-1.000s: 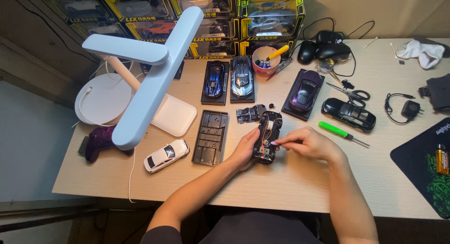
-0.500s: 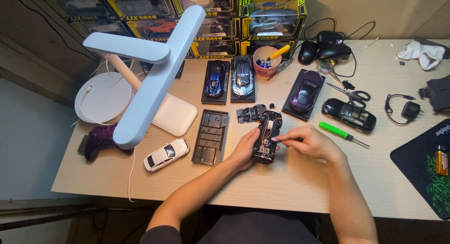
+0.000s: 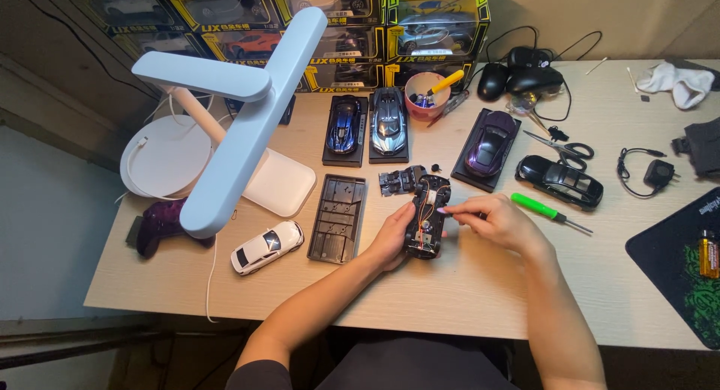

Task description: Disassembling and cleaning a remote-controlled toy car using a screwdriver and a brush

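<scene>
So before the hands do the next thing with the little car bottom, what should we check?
1. Left hand steadies the car chassis from its side: ok.
2. Right hand has fingertips at the chassis; whether they pinch a small part: cannot tell.
3. Green screwdriver lies beside the right hand, easy to grab: ok.
4. Loose black part sits just above the chassis, not touching the hands: ok.
5. Black car body lies apart, right of the chassis: ok.
6. Tiny screws on the table: cannot tell, too small.
</scene>
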